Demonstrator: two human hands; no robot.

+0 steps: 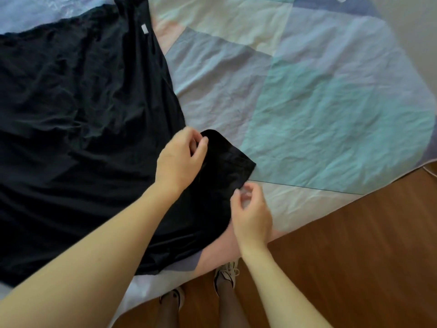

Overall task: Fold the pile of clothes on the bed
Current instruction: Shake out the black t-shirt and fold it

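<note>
A large black T-shirt [78, 119] lies spread flat over the left part of the bed, with a small white label [144, 28] near its collar at the top. One short sleeve [227, 159] sticks out to the right. My left hand [181, 157] rests on the sleeve's upper edge, thumb and fingers pinched at the fabric. Just below the sleeve's lower corner is my right hand [251, 213], fingers curled and slightly apart; whether it touches the hem is unclear.
The bed carries a crumpled patchwork sheet [319, 102] in pale blue, teal, white and pink. Its edge runs diagonally at the lower right, with wooden floor [366, 256] beyond. My feet in sneakers [225, 276] stand at the bed's edge.
</note>
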